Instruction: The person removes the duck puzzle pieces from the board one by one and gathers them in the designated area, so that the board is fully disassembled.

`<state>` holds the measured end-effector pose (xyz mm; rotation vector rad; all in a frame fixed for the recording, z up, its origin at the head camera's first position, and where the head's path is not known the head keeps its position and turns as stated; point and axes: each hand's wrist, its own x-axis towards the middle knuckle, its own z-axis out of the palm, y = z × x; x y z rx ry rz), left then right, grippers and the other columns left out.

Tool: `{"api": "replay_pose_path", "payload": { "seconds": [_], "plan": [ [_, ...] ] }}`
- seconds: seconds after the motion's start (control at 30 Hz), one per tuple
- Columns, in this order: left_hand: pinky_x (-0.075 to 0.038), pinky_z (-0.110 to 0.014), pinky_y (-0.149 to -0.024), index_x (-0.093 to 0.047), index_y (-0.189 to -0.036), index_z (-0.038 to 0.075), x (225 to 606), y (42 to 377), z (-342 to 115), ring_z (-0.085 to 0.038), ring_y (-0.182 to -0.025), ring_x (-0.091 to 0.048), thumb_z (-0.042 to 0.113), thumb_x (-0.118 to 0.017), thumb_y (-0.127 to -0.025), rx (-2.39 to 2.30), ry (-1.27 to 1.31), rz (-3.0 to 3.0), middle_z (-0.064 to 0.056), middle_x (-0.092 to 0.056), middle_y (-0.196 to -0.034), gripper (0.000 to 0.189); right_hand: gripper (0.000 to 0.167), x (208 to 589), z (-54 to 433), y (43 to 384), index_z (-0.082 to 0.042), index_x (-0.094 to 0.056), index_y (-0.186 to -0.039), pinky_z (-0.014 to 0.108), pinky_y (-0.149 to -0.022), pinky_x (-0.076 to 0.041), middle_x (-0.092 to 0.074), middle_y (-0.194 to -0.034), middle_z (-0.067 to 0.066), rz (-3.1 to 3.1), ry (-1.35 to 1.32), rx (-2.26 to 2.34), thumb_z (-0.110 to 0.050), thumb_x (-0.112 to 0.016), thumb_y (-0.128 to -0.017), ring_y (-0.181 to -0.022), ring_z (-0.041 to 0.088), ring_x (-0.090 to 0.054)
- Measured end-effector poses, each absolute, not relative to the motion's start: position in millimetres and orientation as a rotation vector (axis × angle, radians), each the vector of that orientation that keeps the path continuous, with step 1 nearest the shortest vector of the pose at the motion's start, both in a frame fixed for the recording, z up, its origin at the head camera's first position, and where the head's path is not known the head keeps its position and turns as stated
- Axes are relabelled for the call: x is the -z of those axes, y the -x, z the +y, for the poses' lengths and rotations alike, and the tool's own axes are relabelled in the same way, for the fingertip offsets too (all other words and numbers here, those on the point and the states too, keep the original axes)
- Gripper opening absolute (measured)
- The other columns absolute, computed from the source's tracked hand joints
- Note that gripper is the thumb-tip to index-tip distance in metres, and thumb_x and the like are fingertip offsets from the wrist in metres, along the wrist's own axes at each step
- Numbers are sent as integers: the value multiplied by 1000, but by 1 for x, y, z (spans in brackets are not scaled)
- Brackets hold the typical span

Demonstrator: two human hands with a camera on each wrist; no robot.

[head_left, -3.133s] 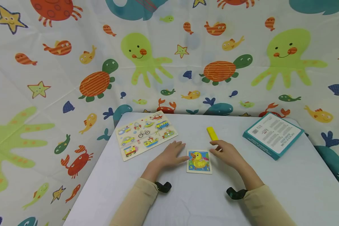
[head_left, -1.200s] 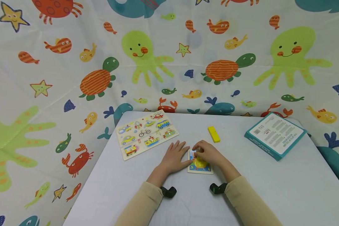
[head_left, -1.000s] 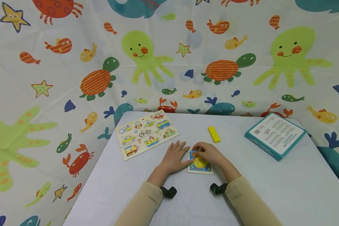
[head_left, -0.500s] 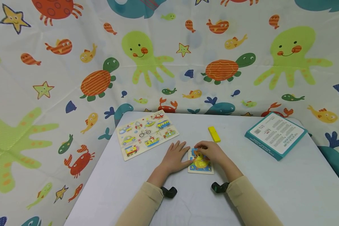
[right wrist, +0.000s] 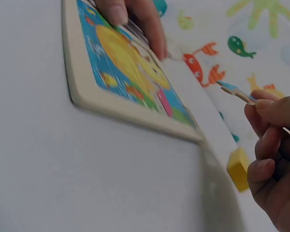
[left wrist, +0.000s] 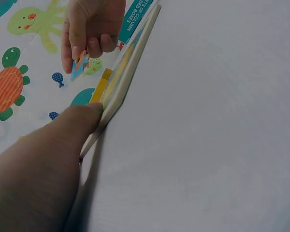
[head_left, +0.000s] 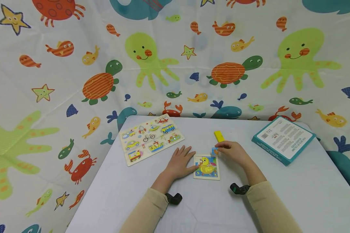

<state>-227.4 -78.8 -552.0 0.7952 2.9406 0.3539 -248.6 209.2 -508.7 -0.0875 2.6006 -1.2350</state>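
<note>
In the head view, a small square duck puzzle (head_left: 207, 175) lies in its pale wooden frame mid-table. My left hand (head_left: 177, 164) rests beside it with fingers spread, the thumb (left wrist: 87, 113) touching the frame's left edge. Thumb and fingers of my right hand (head_left: 235, 154) pinch a small blue-and-orange puzzle piece (head_left: 215, 151), held up off the board past its upper right corner. In the right wrist view that piece (right wrist: 236, 93) is seen edge-on, thin and wooden. A pale patch shows at the puzzle's upper left, by the duck's head.
Behind the right hand lies a yellow block (head_left: 218, 136), partly covered. A vehicle puzzle board (head_left: 144, 149) is at the back left, and a teal-and-white box (head_left: 283, 139) at the back right. A sea-animal cloth (head_left: 169, 58) hangs behind the white table (head_left: 198, 207).
The right hand went to the puzzle's upper left, and has since drawn away to the right with a piece from it. The left hand stays almost still at the frame.
</note>
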Motion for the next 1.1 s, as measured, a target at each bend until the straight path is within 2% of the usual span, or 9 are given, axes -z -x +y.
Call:
{"api": "replay_pose_path", "payload": {
  "seconds": [0.4,0.8,0.93,1.1],
  "plan": [
    [-8,-48,-126,-38,-153,28,551,227,-78,-26,-155,-12,76,-39,-90,-349,-776,2938,2,-23,-165,79,38,513,257,248,-17,-67,-125,32,-85,-46,-61,-131,12,2573,19,1239,-43,-61,-96,-108,27,-51],
    [-9,-49,-126,-38,-153,28,552,227,-80,-27,-154,-13,76,-38,-91,-358,-788,2937,1,-24,-164,78,34,518,263,248,-17,-69,-122,31,-85,-48,-62,-131,14,2590,29,1163,-39,-61,-97,-106,27,-52],
    [-9,-50,-126,-38,-153,28,551,227,-80,-27,-154,-14,76,-39,-91,-375,-796,2938,0,-25,-164,78,31,519,262,250,-16,-70,-120,33,-85,-48,-63,-128,14,2608,55,1134,-35,-61,-98,-104,27,-52],
    [-10,-49,-126,-38,-153,28,552,227,-80,-27,-154,-14,77,-37,-91,-365,-799,2939,1,-24,-164,79,26,520,261,251,-15,-71,-117,42,-92,-49,-66,-123,13,2648,104,1069,-29,-60,-99,-104,27,-54]
  ]
}}
